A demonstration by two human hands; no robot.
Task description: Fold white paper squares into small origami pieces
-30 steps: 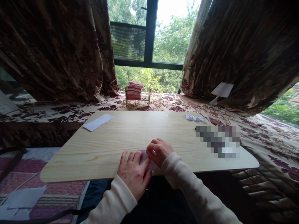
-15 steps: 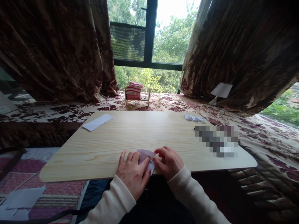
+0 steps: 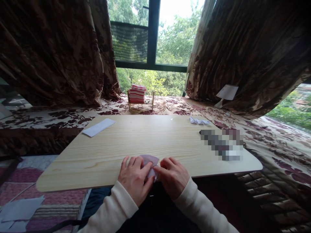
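A small piece of folded paper (image 3: 151, 159), pale and slightly purple, lies at the near edge of the wooden table (image 3: 116, 142). My left hand (image 3: 133, 178) presses on it from the left, thumb and fingers closed on its near part. From the right, my right hand (image 3: 173, 176) pinches the paper's right side, its fingers curled in and the thumb reaching toward the left thumb. The two hands hide much of the paper's lower part, so its full shape does not show.
A folded white sheet (image 3: 99, 127) lies at the table's back left. Several small folded white paper pieces (image 3: 199, 121) sit at the back right, above a blurred-out item (image 3: 216, 142). Beyond stand a rack with striped cloths (image 3: 137, 94) and a small lamp (image 3: 227, 92).
My right thumb and fingers have come further left over the paper, closer to my left thumb. The whole view has shifted slightly.
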